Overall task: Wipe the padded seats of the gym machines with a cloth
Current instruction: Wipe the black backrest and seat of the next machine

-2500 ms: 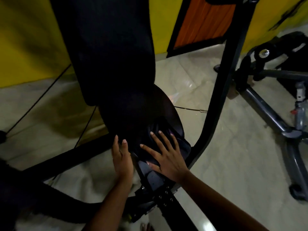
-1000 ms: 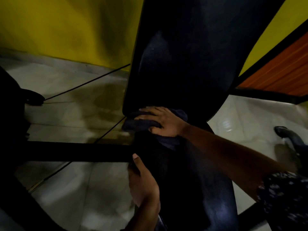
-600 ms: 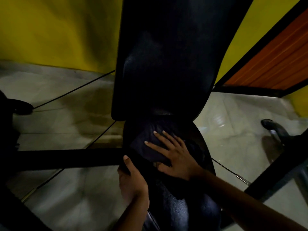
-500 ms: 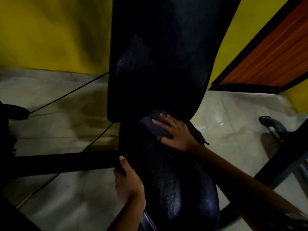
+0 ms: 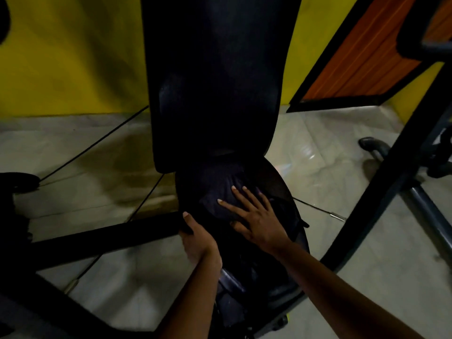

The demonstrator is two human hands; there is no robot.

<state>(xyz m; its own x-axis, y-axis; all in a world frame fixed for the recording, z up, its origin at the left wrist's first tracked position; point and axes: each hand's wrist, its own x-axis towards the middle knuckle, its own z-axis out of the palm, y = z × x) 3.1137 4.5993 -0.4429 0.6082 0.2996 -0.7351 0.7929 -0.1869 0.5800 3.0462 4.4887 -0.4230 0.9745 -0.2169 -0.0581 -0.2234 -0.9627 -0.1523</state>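
A black padded seat [image 5: 276, 182] sits below a tall black backrest pad [image 5: 215, 77] of a gym machine. A dark cloth [image 5: 217, 189] lies spread on the seat. My right hand [image 5: 254, 214] presses flat on the cloth with its fingers spread and straight. My left hand [image 5: 198, 238] holds the seat's left edge, thumb on top and the other fingers hidden under the rim.
Black frame bars run left [image 5: 102, 238] and up the right side [image 5: 391, 157]. Another machine's grey base [image 5: 430, 211] stands on the pale tiled floor at right. A yellow wall [image 5: 73, 57] and an orange door [image 5: 362, 52] are behind.
My right hand with the cloth has slid from the back of the seat, near the backrest, toward me to the seat's middle. My left hand stays on the seat's left edge.
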